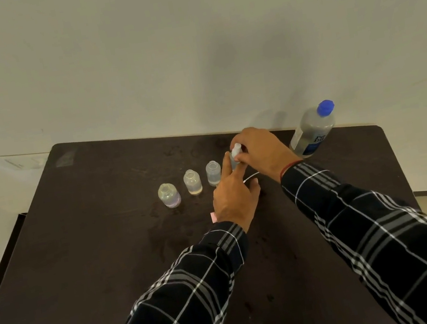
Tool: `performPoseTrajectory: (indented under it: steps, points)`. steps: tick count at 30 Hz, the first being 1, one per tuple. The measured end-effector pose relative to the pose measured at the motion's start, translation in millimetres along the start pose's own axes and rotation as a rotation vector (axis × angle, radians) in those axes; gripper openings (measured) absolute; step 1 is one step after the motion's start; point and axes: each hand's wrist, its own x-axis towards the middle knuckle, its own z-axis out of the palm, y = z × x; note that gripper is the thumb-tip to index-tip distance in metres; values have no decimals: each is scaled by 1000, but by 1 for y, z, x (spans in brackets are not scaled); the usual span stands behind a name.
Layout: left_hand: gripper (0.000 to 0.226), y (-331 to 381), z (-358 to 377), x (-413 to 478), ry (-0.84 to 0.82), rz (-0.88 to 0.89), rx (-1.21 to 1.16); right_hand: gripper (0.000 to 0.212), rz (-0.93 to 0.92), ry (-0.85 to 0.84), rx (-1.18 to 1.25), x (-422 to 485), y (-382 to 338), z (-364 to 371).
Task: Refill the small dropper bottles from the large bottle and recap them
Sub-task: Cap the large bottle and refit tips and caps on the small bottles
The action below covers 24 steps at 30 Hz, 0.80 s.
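Observation:
Three small clear dropper bottles stand uncapped in a diagonal row on the dark table (108, 251): one at the left (169, 195), one in the middle (192, 181), one to the right (213, 173). A fourth small bottle (234, 161) is mostly hidden behind my fingers. My left hand (235, 201) steadies that bottle with its index finger against the side. My right hand (260, 153) pinches a white dropper cap (237, 150) on top of it. The large clear bottle (312, 130) with a blue cap stands upright at the back right, apart from both hands.
A small pink item (213, 217) peeks out beside my left wrist. A thin white strip (252, 175) lies between my hands. The table's far edge meets a pale wall (187, 52); the floor drops away on the left and right.

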Motion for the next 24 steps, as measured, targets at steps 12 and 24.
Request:
performPoseTrajectory:
  steps: [12,24]
  points:
    - [22,-9,-16,-30,189,161,-22,28,227,221,-28,31,31,-19]
    - [49,-11,-31,-10,411,-101,-88,42,202,316,92,22,35,-2]
